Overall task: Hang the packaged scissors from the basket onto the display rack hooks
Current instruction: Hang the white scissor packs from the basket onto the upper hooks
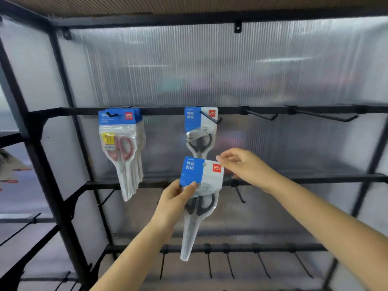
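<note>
1. Here my left hand point(176, 198) grips a packaged pair of black-handled scissors point(198, 198), thumb pressed on the blue lower left corner of its header card and the other fingers curled behind the pack.
2. The pack hangs upright from that grip, its blade tip pointing down, in front of the middle rail of the display rack point(315, 178).
3. My right hand point(245, 166) sits just beside the card's upper right corner, near the red logo; the fingers are loosely curled with thumb and forefinger close together, and I cannot tell whether they touch the card.
4. Just above my pack, a second black-handled pack point(200, 131) hangs on a hook point(211, 118) of the top rail.
5. Further left on the same rail hangs a bunch of red-handled scissors packs point(122, 148), several deep, on another hook point(112, 114).
6. To the right, two bare hooks point(261, 116) jut out from the top rail.
7. More hooks point towards me from the lowest rail point(241, 247).
</note>
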